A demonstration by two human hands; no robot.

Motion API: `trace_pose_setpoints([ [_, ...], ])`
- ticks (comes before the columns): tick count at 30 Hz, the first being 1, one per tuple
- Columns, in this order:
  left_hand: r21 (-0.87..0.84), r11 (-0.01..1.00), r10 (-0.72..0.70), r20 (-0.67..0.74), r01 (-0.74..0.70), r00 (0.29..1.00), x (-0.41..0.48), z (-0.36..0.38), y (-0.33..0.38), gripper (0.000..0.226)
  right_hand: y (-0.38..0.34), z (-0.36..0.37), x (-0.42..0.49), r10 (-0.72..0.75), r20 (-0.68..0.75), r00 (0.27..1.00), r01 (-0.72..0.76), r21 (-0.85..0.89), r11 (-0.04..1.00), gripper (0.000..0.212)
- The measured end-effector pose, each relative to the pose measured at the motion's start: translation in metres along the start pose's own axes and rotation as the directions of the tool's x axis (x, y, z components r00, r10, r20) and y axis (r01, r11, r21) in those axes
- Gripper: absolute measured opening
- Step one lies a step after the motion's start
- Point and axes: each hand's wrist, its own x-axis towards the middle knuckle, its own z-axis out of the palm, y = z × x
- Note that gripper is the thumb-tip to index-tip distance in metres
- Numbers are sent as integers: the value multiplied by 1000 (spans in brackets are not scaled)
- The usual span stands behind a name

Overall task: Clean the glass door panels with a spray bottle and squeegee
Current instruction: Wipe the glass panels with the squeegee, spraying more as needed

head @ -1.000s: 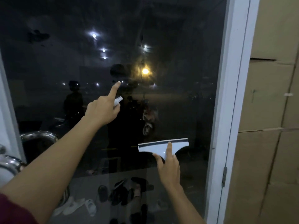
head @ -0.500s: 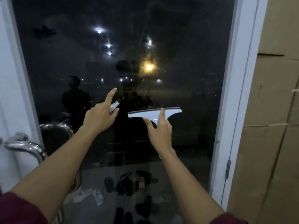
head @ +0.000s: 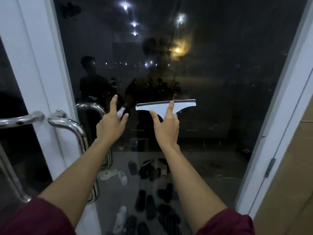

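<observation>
The dark glass door panel fills the middle of the view in its white frame. My right hand holds a white squeegee with a black rubber edge flat against the glass, index finger stretched up its back. My left hand grips a small spray bottle, of which only the white top shows; its index finger points up beside the glass. The two hands are level, a short gap apart.
Curved steel door handles stick out at the left on the white stile. A hinge sits on the right frame, with cardboard boxes beyond it. Several shoes lie on the floor behind the glass.
My right hand has carried the squeegee up the glass until it is level with my left hand. The view has shifted left, bringing the door handles in.
</observation>
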Motion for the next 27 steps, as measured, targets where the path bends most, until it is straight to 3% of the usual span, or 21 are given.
trace_pose_setpoints([
  [10,-100,995,-1,70,9,998,-30,23,-33,89,46,40,-72,102,91,991,-87,-152,985,85],
  [15,-119,993,27,99,-15,995,-33,24,-39,87,93,42,-121,272,151,950,-235,-224,946,84],
  [20,-108,993,70,137,-55,988,-31,22,-39,85,105,34,-131,339,208,917,-313,-147,938,83],
  [22,-86,995,57,164,-43,985,-30,21,-39,85,96,28,-122,231,176,957,-194,-205,959,84],
  [24,-49,999,29,183,-20,983,-28,19,-38,86,83,21,-110,34,188,981,24,-299,954,88],
  [27,-25,999,29,198,-25,980,-30,14,-36,89,63,16,-90,-213,302,929,337,-456,824,95],
])
